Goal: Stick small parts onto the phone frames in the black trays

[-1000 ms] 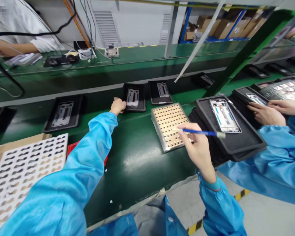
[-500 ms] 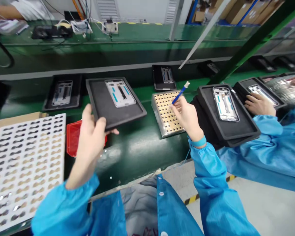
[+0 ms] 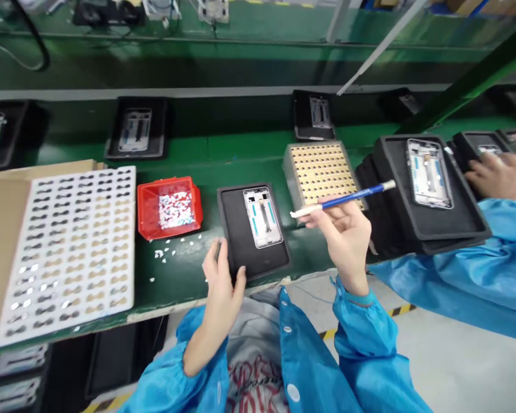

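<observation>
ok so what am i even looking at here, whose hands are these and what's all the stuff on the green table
The picture comes from a camera worn on a person's head, looking down at their own two bare hands in blue sleeves. There is no machine arm.

The left hand grips the near edge of a black tray that lies flat on the green bench. A phone frame sits in that tray. The right hand holds a blue pen-like tool just above the bench, its pale tip pointing toward the phone frame.

Around them lie a red bin of small pale parts, a white perforated tray on a cardboard box, and a gold tray of tiny parts. Further back are more black trays with frames. At the right edge, a co-worker's hand rests on another tray.
</observation>
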`<state>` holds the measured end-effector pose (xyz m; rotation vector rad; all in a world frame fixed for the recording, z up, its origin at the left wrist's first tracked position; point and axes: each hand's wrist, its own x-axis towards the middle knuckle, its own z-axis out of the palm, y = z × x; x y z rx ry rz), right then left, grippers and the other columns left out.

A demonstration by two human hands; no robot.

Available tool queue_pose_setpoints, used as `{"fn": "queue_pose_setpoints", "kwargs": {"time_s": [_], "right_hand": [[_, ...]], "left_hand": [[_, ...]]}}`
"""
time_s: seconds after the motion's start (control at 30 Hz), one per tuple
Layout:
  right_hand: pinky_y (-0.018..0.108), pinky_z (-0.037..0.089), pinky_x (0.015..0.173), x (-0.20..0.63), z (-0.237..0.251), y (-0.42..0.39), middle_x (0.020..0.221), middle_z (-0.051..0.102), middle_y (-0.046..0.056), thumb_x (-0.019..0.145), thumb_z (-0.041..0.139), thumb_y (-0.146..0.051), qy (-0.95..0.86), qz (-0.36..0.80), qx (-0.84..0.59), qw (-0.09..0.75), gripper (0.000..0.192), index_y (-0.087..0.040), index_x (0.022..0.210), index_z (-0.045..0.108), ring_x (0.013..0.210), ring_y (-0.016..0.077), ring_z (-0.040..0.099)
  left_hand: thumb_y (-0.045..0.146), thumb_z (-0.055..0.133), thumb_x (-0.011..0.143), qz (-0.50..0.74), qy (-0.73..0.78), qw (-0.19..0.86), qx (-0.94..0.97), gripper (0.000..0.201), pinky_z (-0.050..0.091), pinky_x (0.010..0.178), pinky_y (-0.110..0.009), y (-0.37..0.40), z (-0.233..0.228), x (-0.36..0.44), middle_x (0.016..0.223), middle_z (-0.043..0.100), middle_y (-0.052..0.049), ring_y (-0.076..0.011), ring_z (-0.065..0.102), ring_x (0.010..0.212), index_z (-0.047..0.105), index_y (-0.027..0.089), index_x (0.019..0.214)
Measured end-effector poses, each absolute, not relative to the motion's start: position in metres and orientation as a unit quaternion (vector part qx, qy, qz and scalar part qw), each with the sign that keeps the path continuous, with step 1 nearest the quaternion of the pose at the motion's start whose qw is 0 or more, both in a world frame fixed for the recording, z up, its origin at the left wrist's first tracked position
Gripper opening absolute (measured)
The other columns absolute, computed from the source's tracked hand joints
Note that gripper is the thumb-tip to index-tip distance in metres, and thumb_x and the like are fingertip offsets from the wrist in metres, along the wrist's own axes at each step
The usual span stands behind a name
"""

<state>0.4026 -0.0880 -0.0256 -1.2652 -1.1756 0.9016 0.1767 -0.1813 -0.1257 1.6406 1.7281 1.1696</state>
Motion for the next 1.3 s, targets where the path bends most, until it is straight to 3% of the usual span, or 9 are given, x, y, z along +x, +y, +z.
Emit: {"fn": "queue_pose_setpoints", "kwargs": {"time_s": [0.1, 0.17, 0.23, 0.33, 0.57, 0.83, 1.0, 1.23, 1.3], "right_hand": [[0.038, 0.072, 0.070, 0.377, -0.031, -0.115, 0.092, 0.085, 0.004, 0.093, 0.087, -0.046, -0.466, 0.452, -0.531, 0.544, 0.029, -0.026, 0.104, 0.070, 0.078, 0.0243, 0.084], [0.038, 0.073, 0.069, 0.366, -0.033, -0.127, 0.091, 0.086, 0.004, 0.092, 0.088, -0.047, -0.458, 0.490, -0.515, 0.534, 0.030, -0.026, 0.103, 0.070, 0.077, 0.0241, 0.084], [0.038, 0.074, 0.070, 0.359, -0.033, -0.135, 0.093, 0.087, 0.004, 0.091, 0.090, -0.047, -0.452, 0.519, -0.499, 0.527, 0.031, -0.026, 0.102, 0.070, 0.078, 0.0242, 0.084], [0.038, 0.074, 0.072, 0.354, -0.034, -0.143, 0.097, 0.087, 0.006, 0.090, 0.090, -0.048, -0.438, 0.546, -0.494, 0.516, 0.033, -0.026, 0.102, 0.069, 0.081, 0.0249, 0.085], [0.029, 0.070, 0.064, 0.348, -0.051, -0.146, 0.082, 0.083, 0.001, 0.080, 0.095, -0.058, -0.356, 0.659, -0.472, 0.465, 0.047, -0.024, 0.101, 0.070, 0.069, 0.0200, 0.082], [0.026, 0.071, 0.068, 0.333, -0.064, -0.155, 0.079, 0.081, -0.001, 0.073, 0.100, -0.061, -0.276, 0.681, -0.481, 0.478, 0.054, -0.024, 0.098, 0.070, 0.075, 0.0206, 0.084], [0.030, 0.072, 0.069, 0.328, -0.066, -0.160, 0.082, 0.083, 0.001, 0.072, 0.099, -0.063, -0.280, 0.657, -0.499, 0.490, 0.055, -0.025, 0.099, 0.070, 0.078, 0.0238, 0.086], [0.030, 0.071, 0.069, 0.338, -0.073, -0.156, 0.090, 0.085, 0.003, 0.084, 0.090, -0.059, -0.336, 0.608, -0.516, 0.501, 0.044, -0.026, 0.102, 0.067, 0.084, 0.0245, 0.086], [0.032, 0.072, 0.071, 0.353, -0.077, -0.149, 0.092, 0.085, 0.003, 0.088, 0.088, -0.051, -0.392, 0.544, -0.535, 0.514, 0.037, -0.026, 0.103, 0.066, 0.085, 0.0241, 0.086]], "left_hand": [[0.035, 0.064, 0.107, 0.461, 0.588, 0.282, 0.602, 0.044, 0.051, 0.125, -0.054, -0.175, -0.097, 0.180, 0.152, 0.066, -0.014, -0.0322, 0.062, 0.146, 0.064, 0.032, 0.151], [0.036, 0.066, 0.107, 0.501, 0.532, 0.375, 0.571, 0.028, 0.067, 0.100, -0.040, -0.166, -0.079, 0.182, 0.124, 0.079, -0.010, -0.0247, 0.078, 0.112, 0.074, 0.030, 0.133], [0.038, 0.071, 0.105, 0.532, 0.484, 0.447, 0.532, 0.017, 0.068, 0.074, -0.028, -0.157, -0.068, 0.183, 0.102, 0.080, -0.006, -0.0175, 0.078, 0.080, 0.078, 0.026, 0.115], [0.037, 0.076, 0.102, 0.553, 0.447, 0.471, 0.522, 0.016, 0.060, 0.055, -0.023, -0.149, -0.063, 0.181, 0.092, 0.076, -0.003, -0.0117, 0.069, 0.062, 0.079, 0.023, 0.096], [0.022, 0.076, 0.103, 0.581, 0.375, 0.297, 0.658, 0.008, 0.062, 0.078, -0.030, -0.142, -0.078, 0.166, 0.092, 0.078, -0.001, -0.0163, 0.074, 0.086, 0.078, 0.025, 0.096], [0.015, 0.078, 0.098, 0.547, 0.401, 0.054, 0.733, 0.019, 0.064, 0.081, -0.033, -0.153, -0.085, 0.158, 0.096, 0.081, -0.002, -0.0191, 0.079, 0.085, 0.075, 0.027, 0.112], [0.015, 0.072, 0.102, 0.536, 0.407, 0.058, 0.737, 0.015, 0.065, 0.081, -0.032, -0.154, -0.083, 0.158, 0.096, 0.081, -0.003, -0.0193, 0.080, 0.087, 0.074, 0.026, 0.112], [0.024, 0.058, 0.110, 0.558, 0.450, 0.239, 0.655, 0.012, 0.062, 0.080, -0.033, -0.149, -0.076, 0.156, 0.097, 0.079, -0.003, -0.0172, 0.077, 0.091, 0.062, 0.023, 0.098], [0.024, 0.062, 0.107, 0.586, 0.475, 0.203, 0.624, 0.011, 0.062, 0.080, -0.034, -0.137, -0.073, 0.138, 0.094, 0.077, -0.001, -0.0172, 0.077, 0.089, 0.061, 0.023, 0.097]]}}
